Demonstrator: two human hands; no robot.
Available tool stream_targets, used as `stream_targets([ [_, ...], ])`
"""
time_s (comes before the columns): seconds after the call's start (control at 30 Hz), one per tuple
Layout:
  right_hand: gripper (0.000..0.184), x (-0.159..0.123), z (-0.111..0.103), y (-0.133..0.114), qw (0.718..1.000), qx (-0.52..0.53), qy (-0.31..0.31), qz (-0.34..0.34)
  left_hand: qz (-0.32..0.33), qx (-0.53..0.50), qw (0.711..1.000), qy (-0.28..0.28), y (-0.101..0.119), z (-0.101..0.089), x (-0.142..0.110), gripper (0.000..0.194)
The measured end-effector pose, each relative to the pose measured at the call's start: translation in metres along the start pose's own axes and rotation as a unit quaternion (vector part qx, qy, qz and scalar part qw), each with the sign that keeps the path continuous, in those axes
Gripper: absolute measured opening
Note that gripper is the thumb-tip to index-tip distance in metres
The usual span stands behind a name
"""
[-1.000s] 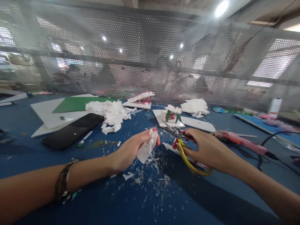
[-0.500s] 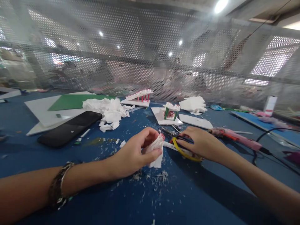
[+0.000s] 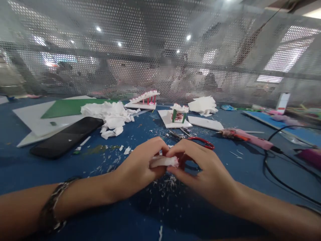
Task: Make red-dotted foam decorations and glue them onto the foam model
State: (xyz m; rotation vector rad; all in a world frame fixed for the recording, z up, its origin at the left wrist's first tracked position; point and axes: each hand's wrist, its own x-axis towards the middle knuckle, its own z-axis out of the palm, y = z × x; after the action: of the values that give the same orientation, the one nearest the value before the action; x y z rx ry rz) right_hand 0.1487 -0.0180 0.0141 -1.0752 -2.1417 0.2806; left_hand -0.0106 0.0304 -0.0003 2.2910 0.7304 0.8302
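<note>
A rolled or folded strip of white tissue (image 3: pixel 162 162) with a pinkish-red end is held between both hands over the blue table. My left hand (image 3: pixel 140 164) is closed around its left part. At the reddish end, the thumb and fingers of my right hand (image 3: pixel 198 164) pinch it. Just behind the right hand lie red-handled scissors (image 3: pixel 204 140), partly covered by that hand. White scraps (image 3: pixel 170 182) are scattered under and around the hands.
A black phone (image 3: pixel 67 137) and crumpled tissue (image 3: pixel 107 115) lie left. Behind stand a stair-like model (image 3: pixel 145 98) and a small green-legged model (image 3: pixel 179 113). A white board (image 3: pixel 205 123), folded tissue (image 3: pixel 203 105) and a pink corded tool (image 3: pixel 247 138) are right. Perforated metal screen (image 3: pixel 140 43) rises behind.
My right hand has left the yellow-handled object by the scissors and come to the tissue, pinching its end. The tissue has turned from upright to lying sideways. The view has shifted slightly.
</note>
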Motion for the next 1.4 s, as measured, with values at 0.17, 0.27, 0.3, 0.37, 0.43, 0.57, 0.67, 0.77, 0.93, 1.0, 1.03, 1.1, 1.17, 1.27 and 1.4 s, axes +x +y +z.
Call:
stream_targets([
  [0.17, 0.008, 0.000, -0.002, -0.002, 0.999, 0.025, 0.021, 0.024, 0.036, 0.030, 0.997, 0.056, 0.000, -0.002, 0.000, 0.029],
  [0.27, 0.011, -0.001, -0.004, -0.001, 0.998, 0.044, 0.016, 0.035, 0.055, 0.032, 0.998, 0.014, -0.002, -0.003, 0.001, 0.030],
  [0.3, 0.011, -0.002, -0.005, -0.001, 0.998, 0.046, 0.015, 0.034, 0.049, 0.028, 0.998, -0.010, -0.002, -0.003, 0.001, 0.027],
  [0.37, 0.015, -0.002, -0.006, 0.001, 0.998, 0.056, 0.014, 0.031, 0.024, 0.017, 0.999, -0.035, -0.002, -0.004, 0.001, 0.023],
  [0.43, 0.017, -0.002, -0.006, 0.003, 0.996, 0.085, 0.013, 0.033, 0.009, 0.012, 1.000, -0.020, -0.001, -0.004, 0.000, 0.019],
  [0.57, 0.022, -0.002, -0.008, 0.004, 0.980, 0.184, 0.008, 0.074, 0.027, 0.026, 0.999, 0.037, 0.001, -0.004, -0.002, 0.013],
  [0.67, 0.015, -0.002, -0.010, 0.005, 0.975, 0.208, 0.000, 0.084, 0.017, 0.025, 0.999, 0.034, 0.000, -0.004, -0.003, 0.012],
  [0.77, 0.004, -0.001, -0.010, 0.006, 0.980, 0.184, 0.003, 0.072, -0.020, -0.008, 1.000, -0.006, 0.000, -0.003, -0.003, 0.014],
  [0.93, 0.008, -0.001, -0.009, 0.008, 0.989, 0.143, 0.010, 0.028, -0.090, -0.204, 0.970, -0.096, 0.007, -0.003, 0.001, 0.017],
  [1.0, 0.010, -0.002, -0.007, 0.008, 0.992, 0.123, 0.011, 0.002, -0.110, -0.252, 0.954, -0.120, 0.009, -0.003, 0.001, 0.019],
  [1.03, 0.010, -0.002, -0.006, 0.007, 0.994, 0.111, 0.012, -0.008, -0.113, -0.255, 0.951, -0.129, 0.010, -0.003, 0.000, 0.020],
  [1.1, 0.010, -0.002, -0.007, 0.005, 0.996, 0.090, 0.015, -0.020, -0.099, -0.233, 0.957, -0.140, 0.009, -0.002, -0.001, 0.021],
  [1.17, 0.010, 0.000, -0.012, 0.005, 0.997, 0.075, -0.003, -0.030, -0.074, -0.191, 0.969, -0.138, 0.006, -0.001, -0.002, 0.023],
  [1.27, 0.017, 0.006, -0.028, 0.014, 0.997, 0.056, -0.047, -0.015, -0.068, -0.136, 0.980, -0.126, 0.003, -0.001, -0.001, 0.025],
  [1.4, 0.022, 0.012, -0.047, 0.045, 0.988, -0.125, -0.033, 0.089, -0.087, -0.125, 0.982, -0.113, 0.001, -0.002, 0.002, 0.026],
])
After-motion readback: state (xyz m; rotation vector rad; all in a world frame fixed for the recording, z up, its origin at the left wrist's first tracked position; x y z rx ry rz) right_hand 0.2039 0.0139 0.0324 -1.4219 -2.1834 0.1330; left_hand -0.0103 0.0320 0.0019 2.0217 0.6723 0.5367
